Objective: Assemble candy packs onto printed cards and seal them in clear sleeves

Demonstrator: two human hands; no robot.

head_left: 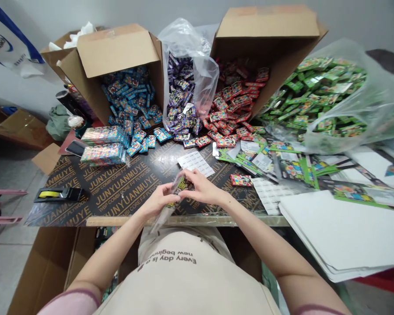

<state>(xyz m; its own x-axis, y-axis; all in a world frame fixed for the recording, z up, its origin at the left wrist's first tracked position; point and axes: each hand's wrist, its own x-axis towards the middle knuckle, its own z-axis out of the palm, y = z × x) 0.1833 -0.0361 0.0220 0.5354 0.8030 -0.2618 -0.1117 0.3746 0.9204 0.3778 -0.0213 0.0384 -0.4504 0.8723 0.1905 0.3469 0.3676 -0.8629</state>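
My left hand (pixel 157 200) and my right hand (pixel 200 187) meet over the near edge of the dark plywood table (pixel 118 192). Together they grip a clear plastic bag (pixel 170 199) with small colourful packets inside; the bag's lower end hangs past the table edge. Both hands have fingers closed on it. A white sticker sheet (pixel 196 162) lies just beyond my right hand, and a single red packet (pixel 241 180) lies to its right.
Open cardboard boxes spill blue packets (pixel 131 100) and red packets (pixel 231 109). A clear bag holds purple packets (pixel 180 96), another green packets (pixel 318 94). Wrapped stacks (pixel 103 146) and a tape dispenser (pixel 61 194) sit left. White boards (pixel 341 236) lie right.
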